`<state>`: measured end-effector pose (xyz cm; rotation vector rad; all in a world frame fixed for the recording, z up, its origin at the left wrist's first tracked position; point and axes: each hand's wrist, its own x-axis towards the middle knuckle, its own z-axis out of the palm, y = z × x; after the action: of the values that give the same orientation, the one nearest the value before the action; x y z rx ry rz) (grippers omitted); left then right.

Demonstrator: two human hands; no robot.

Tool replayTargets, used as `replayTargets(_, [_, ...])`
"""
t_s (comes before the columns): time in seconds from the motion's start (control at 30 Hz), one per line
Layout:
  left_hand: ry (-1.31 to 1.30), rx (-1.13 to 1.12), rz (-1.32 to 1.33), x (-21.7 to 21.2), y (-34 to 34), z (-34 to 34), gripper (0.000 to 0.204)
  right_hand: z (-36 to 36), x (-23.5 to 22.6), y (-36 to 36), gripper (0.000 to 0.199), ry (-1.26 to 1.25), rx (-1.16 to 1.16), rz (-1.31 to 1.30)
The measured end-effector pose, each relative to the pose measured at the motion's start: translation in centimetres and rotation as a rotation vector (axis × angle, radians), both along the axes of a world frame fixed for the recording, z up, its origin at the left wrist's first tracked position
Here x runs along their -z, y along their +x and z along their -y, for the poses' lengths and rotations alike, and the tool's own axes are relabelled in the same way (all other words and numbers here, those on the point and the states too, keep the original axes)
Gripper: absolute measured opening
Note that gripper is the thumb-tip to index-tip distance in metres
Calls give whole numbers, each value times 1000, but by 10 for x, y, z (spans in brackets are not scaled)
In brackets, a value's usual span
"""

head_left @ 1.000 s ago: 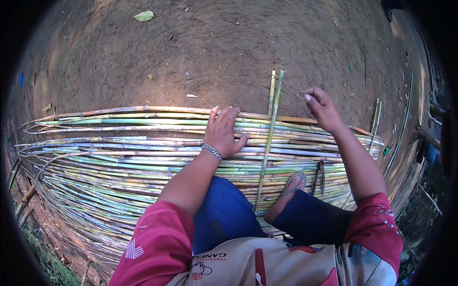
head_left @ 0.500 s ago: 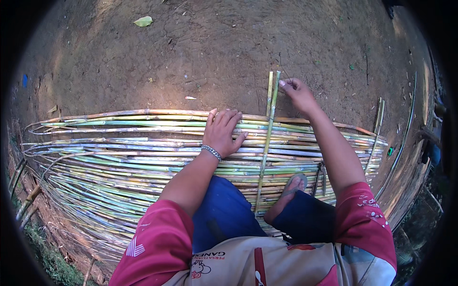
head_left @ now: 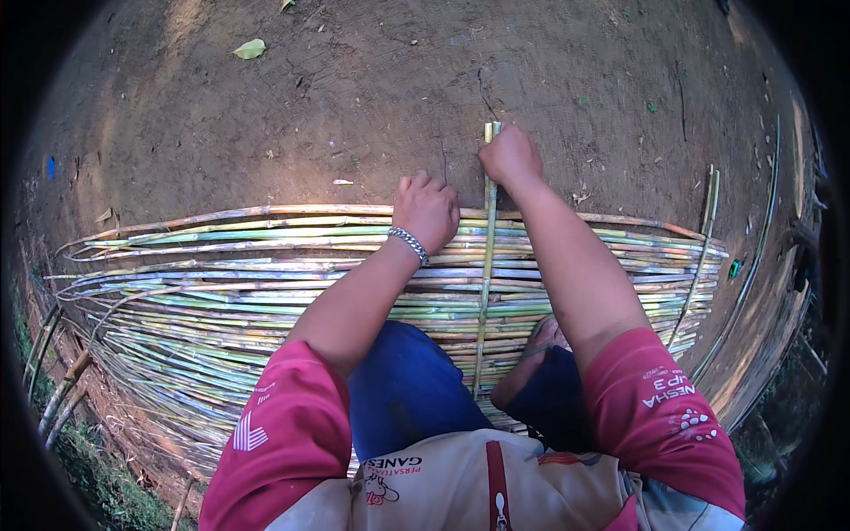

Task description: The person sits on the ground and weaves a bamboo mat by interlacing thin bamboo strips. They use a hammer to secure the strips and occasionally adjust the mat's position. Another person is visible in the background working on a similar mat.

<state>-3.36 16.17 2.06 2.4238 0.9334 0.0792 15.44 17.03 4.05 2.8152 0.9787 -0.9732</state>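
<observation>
Many long, thin bamboo poles (head_left: pixel 292 284) lie side by side across the ground, bowed by the lens. Over them runs a pair of narrow bamboo crosspieces (head_left: pixel 488 257), pointing away from me. My right hand (head_left: pixel 513 154) is closed at their far end. A thin dark wire (head_left: pixel 485 96) sticks up beside that hand and seems to be pinched in it; the fingertips are hidden. My left hand (head_left: pixel 427 212), with a chain bracelet, has its fingers curled at the far outermost pole, left of the crosspieces. What its fingers grip is hidden; a thin dark strand (head_left: pixel 444 161) shows beyond it.
Another crosspiece pair (head_left: pixel 702 252) lies over the poles at the right. Bare brown soil (head_left: pixel 372 97) stretches beyond, with a fallen leaf (head_left: pixel 250 49). Thicker sticks (head_left: pixel 64 394) stand at the left edge. My sandalled foot (head_left: pixel 540 341) rests on the poles.
My right hand has moved left and closed at the crosspieces' far end. My left hand has gone from lying spread on the poles to curled at the outermost one.
</observation>
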Motion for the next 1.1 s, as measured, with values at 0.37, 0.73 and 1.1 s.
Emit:
replayTargets(0.37, [-661, -98, 37, 14, 25, -12, 28, 10, 6, 6, 47, 102, 21, -18])
replayTargets(0.73, [-1213, -126, 193, 27, 51, -13, 45, 19, 15, 14, 50, 220, 47, -129])
replayTargets(1.1, [-1180, -155, 226, 31, 52, -7, 37, 52, 0, 111, 29, 621, 161, -287])
